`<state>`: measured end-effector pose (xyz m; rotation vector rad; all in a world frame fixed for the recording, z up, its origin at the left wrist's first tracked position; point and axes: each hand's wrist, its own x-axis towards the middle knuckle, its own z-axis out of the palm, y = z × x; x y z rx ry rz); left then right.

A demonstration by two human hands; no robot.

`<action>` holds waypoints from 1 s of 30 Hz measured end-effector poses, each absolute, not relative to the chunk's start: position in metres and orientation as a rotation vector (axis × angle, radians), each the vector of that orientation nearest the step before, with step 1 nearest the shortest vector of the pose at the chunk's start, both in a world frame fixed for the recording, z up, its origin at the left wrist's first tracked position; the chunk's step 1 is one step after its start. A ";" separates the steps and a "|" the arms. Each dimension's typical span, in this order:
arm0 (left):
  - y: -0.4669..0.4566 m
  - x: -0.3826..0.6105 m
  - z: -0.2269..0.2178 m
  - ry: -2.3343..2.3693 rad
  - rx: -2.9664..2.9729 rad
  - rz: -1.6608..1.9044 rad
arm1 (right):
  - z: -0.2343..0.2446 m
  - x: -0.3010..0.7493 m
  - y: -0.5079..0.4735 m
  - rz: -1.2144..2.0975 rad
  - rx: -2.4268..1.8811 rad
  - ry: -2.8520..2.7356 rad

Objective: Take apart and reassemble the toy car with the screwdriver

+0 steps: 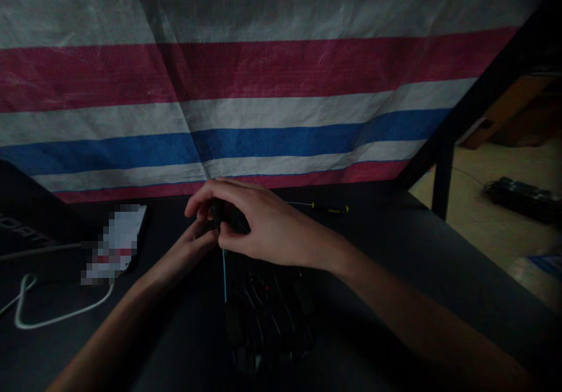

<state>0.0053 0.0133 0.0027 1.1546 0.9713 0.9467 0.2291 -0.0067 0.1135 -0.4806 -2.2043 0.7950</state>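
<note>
My right hand [263, 222] is closed around the black handle of a screwdriver [225, 281], its thin shaft pointing down. Below and in front of the hand lies a dark device [272, 310] with loose wires, a small red light and what look like wheels at its sides; in the dim light its kind is unclear. My left hand [195, 240] is closed close against the right one, thumb beside the screwdriver handle. Its fingertips are partly hidden behind the right hand, so what they grip does not show.
A second screwdriver [330, 208] with a black and yellow handle lies at the back of the dark table [395, 251]. On the left are a blurred-out phone-like object [116, 243], a white cable [57, 325] and a dark box [26, 222]. A striped sheet [263, 70] hangs behind.
</note>
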 end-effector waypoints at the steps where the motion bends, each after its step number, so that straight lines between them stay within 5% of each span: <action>1: 0.014 0.004 0.000 0.966 1.147 0.946 | 0.112 0.228 -0.005 0.806 -0.473 -2.188; 30: 0.008 0.009 0.011 0.969 1.144 0.963 | 0.097 0.216 -0.001 1.038 -0.419 -1.992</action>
